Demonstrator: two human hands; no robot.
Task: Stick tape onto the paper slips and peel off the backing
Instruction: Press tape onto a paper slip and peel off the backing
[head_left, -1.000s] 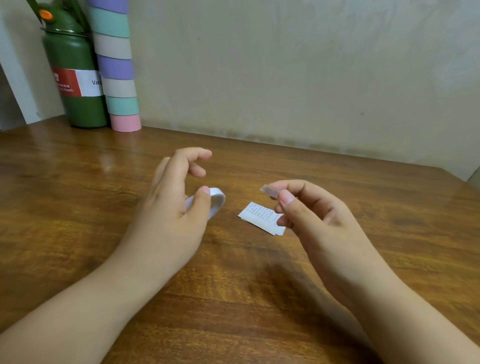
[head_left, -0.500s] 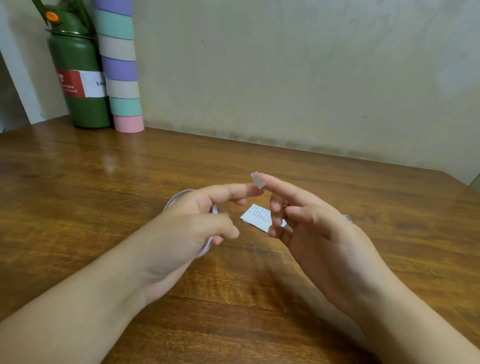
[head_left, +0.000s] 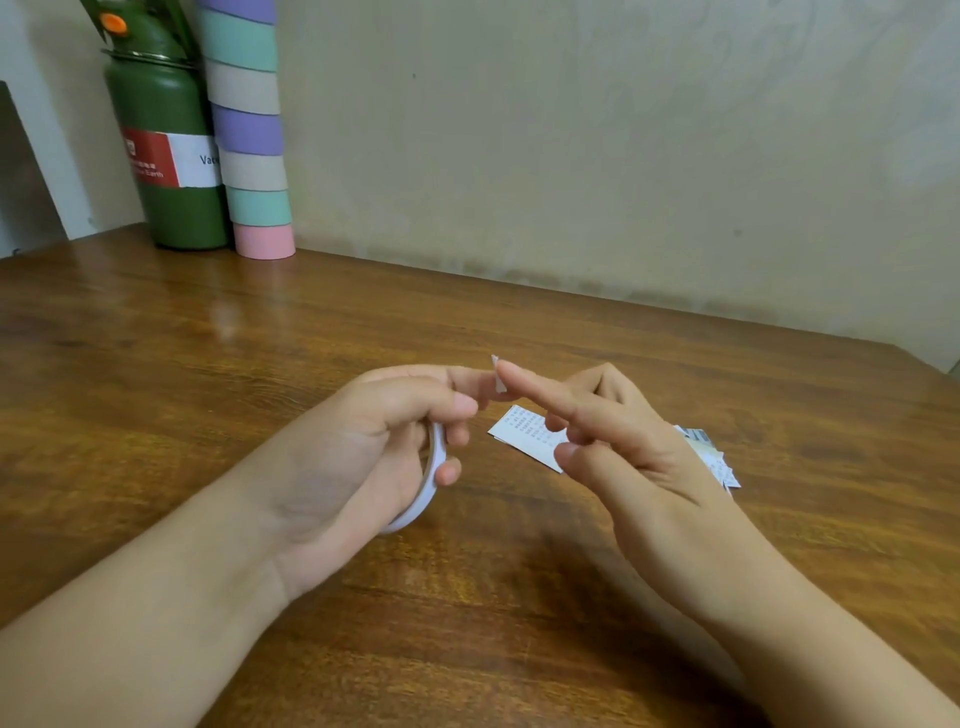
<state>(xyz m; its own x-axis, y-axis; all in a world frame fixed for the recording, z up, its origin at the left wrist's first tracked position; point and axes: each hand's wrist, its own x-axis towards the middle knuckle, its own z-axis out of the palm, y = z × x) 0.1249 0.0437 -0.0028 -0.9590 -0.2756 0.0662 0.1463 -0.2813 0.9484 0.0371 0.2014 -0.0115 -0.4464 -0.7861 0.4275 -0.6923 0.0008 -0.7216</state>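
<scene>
The green bottle (head_left: 171, 156) at the table's (head_left: 156, 364) far left corner is showing "Vac" and "Earth" on its label (head_left: 174, 160); the paper slip's (head_left: 519, 428) print is staying illegible.

You have a brown wooden worktop (head_left: 156, 364) with darker grain streaks under your hands. The thin ring-shaped tape roll (head_left: 434, 483) is white. The small rectangular paper slip (head_left: 519, 428) is white with rows of fine dark print; the slips (head_left: 717, 457) behind it look white and grey, perhaps. The dark green cylindrical flask (head_left: 176, 171) carries a red-and-white label and an orange cap spot. The tall stacked column (head_left: 254, 145) is banded mint, beige, purple and pink.
</scene>
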